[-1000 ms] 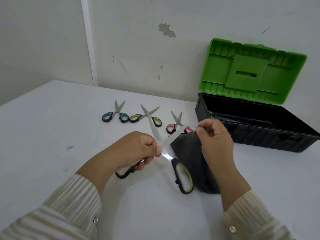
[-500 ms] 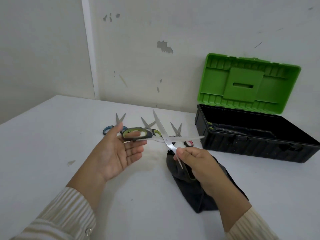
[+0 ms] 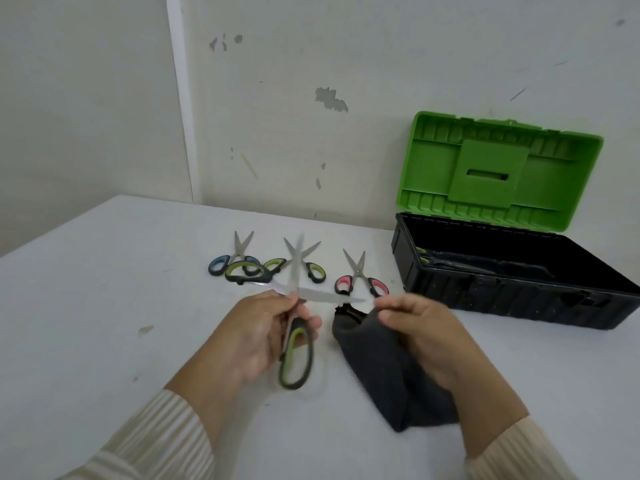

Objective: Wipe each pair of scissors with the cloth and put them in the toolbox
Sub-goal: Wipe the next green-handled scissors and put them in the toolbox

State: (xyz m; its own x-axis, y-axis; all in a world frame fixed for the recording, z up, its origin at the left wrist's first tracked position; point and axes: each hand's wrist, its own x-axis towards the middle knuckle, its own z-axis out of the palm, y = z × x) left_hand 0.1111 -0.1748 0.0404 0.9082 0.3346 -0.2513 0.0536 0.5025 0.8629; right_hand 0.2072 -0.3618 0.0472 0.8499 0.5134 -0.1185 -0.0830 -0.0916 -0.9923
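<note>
Toolbox (image 3: 519, 299) sits open at your right on the table (image 3: 104, 306), green lid up. Your right hand (image 3: 436, 341) curls its fingers on the dark cloth (image 3: 374, 362). Your left hand (image 3: 256, 334) grips the green-handled scissors (image 3: 296, 355) near the pivot, blades spread. Three smaller pairs (image 3: 304, 261) lie beyond.

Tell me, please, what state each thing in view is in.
toolbox: open, lid raised.
large green scissors: blades spread wide, gripped by the left hand.
cloth: crumpled, held by the right hand.
blue scissors: on the table, blades parted.
small green scissors: on the table, blades parted.
pink scissors: on the table, blades parted.
</note>
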